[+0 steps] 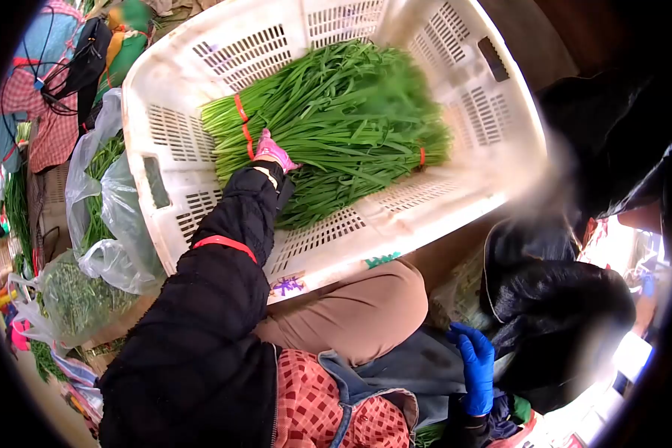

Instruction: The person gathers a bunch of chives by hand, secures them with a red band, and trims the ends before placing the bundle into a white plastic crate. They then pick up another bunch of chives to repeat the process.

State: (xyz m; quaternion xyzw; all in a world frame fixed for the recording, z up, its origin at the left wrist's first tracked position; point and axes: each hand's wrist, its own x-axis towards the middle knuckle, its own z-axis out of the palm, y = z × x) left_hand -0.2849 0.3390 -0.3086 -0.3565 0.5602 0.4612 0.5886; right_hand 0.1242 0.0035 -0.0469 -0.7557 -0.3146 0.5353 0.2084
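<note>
A large bundle of garlic chives (351,112) lies in a white plastic crate (149,127), its pale stems to the left and its leaves to the right. Red bands tie it near the stem end, and another red band shows among the leaves at the right. My left hand (275,151), in a pink glove, is on the near side of the stems beside the band, its fingers pressed in and partly hidden by leaves. Low at the right, my right hand (476,367) wears a blue glove. Its fingers are slightly bent and apart, holding nothing, near my lap.
Clear plastic bags (127,224) with greens stand left of the crate. A lower bag (78,299) holds more greens. At the upper left are checked cloth (52,134) and a black bag (89,52). Shiny black material (560,299) lies to the right, beyond my bent knee (366,306).
</note>
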